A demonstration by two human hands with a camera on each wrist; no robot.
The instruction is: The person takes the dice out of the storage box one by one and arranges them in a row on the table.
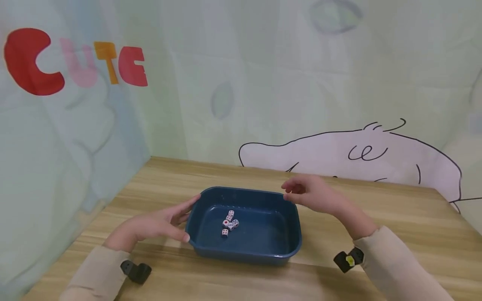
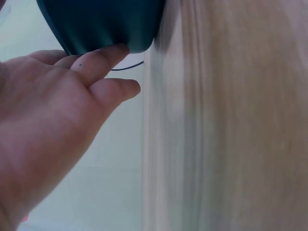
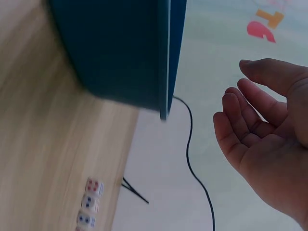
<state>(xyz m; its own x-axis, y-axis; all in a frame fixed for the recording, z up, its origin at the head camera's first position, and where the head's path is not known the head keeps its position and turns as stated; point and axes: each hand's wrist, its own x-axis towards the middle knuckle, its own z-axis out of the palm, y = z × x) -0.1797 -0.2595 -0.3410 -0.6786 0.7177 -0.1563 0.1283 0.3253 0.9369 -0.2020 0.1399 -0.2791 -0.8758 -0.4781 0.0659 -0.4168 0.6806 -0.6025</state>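
Note:
A dark blue rectangular plastic basin (image 1: 248, 255) stands on the table between the two hands. Inside, toward its left half, several white dice (image 1: 230, 226) lie in a loose cluster. My left hand (image 1: 158, 223) is at the basin's left side, its spread fingers and thumb at the wall and rim. In the left wrist view, fingertips (image 2: 115, 50) touch the outer wall. My right hand (image 1: 310, 194) hovers by the back right corner with loosely bent fingers and an empty palm, apart from the rim in the right wrist view.
A row of white dice (image 3: 90, 202) lies on the table outside the basin, hidden in the head view. The wooden table (image 1: 169, 271) runs back to a printed cloth (image 1: 263, 83) that hangs behind and at the left. Each sleeve carries a small black device (image 1: 136, 271).

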